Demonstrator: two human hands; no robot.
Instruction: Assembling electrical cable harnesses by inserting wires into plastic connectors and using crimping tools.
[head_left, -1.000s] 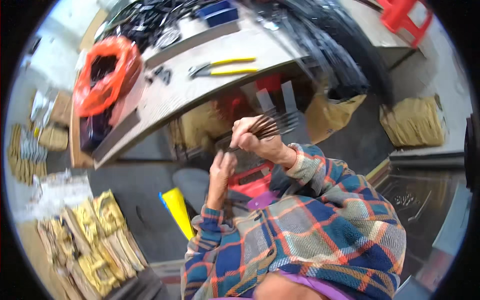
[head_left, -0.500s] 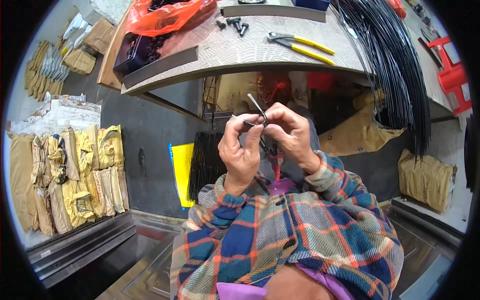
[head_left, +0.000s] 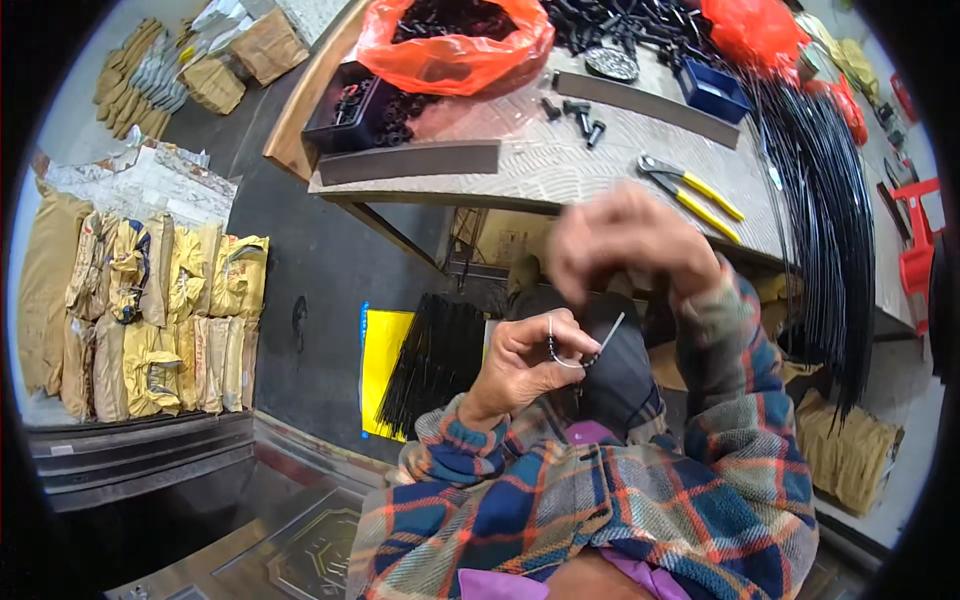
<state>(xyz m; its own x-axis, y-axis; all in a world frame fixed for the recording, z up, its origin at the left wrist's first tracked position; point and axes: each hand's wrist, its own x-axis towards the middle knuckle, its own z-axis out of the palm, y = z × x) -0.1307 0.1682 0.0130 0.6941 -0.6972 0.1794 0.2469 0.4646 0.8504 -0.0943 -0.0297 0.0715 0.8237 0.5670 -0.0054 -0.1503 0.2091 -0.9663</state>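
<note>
Head view, left hand (head_left: 520, 375) low, fingers (head_left: 555, 378) pinching pale strip (head_left: 612, 331); right hand (head_left: 635, 240) forward, blurred, fingers' closure unclear

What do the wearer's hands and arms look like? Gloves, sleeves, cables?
Bare left hand and bare right hand, the right one blurred; no gloves. Left sleeve and right sleeve are long, loose, fuzzy plaid cloth: navy, teal, grey and cream checks with orange lines. No cables visible on the arms.

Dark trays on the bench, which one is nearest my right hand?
The right tray, past the pliers from your right hand; the other tray sits far left.
</note>
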